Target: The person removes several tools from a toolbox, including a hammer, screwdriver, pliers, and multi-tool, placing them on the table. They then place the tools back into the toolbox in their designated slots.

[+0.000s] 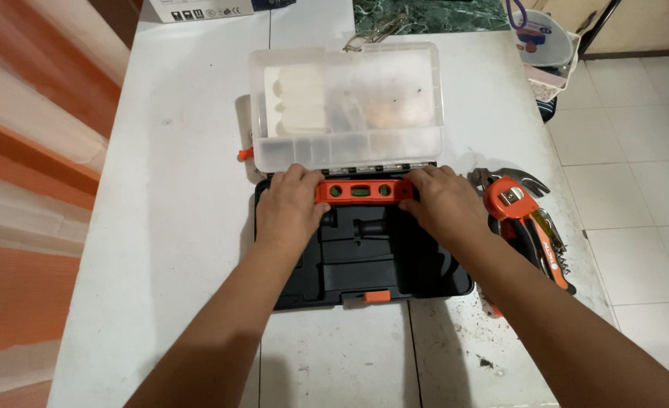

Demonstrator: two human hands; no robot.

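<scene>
Head view, orange level [364,191] between left hand [289,208], right hand [441,204]

An orange spirit level [363,191] lay level and crosswise just above the centre of the frame, along the back edge of an open black tool case [364,261]. Three green vials showed along its face. Both its ends were covered. The case's moulded tray sat at mid-frame, an orange latch at its near edge, its clear lid [346,106] standing open behind.
</scene>
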